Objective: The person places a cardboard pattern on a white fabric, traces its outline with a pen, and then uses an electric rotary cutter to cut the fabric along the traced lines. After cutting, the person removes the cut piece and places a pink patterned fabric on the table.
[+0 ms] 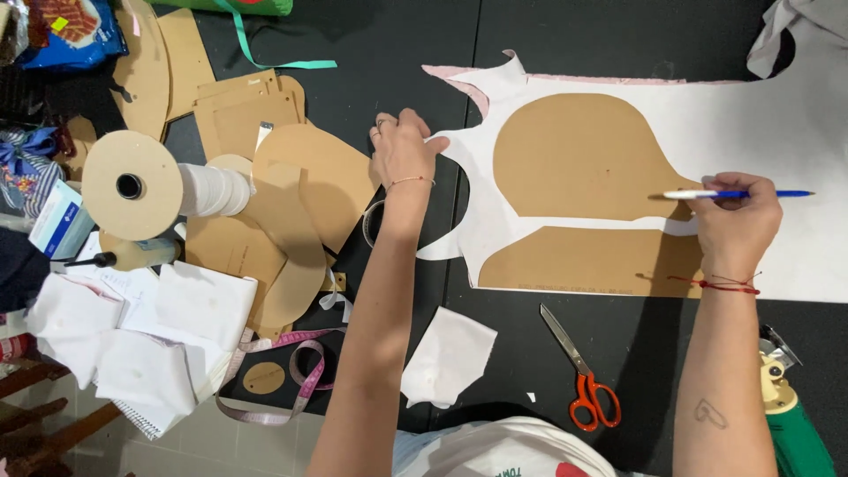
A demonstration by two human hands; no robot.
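Black desk (pixel 397 53), cluttered toward the left edge. White fabric (pixel 795 177) spread across the far right part. Two brown card patterns (pixel 574 159) laid on the fabric, one above the other. Left hand (pixel 402 150) pressed flat on the fabric's left edge, fingers apart. Right hand (pixel 733 221) over the patterns' right ends, fingers clamped on a blue pen (pixel 738 193). Orange-handled scissors (pixel 583 371) near the front edge.
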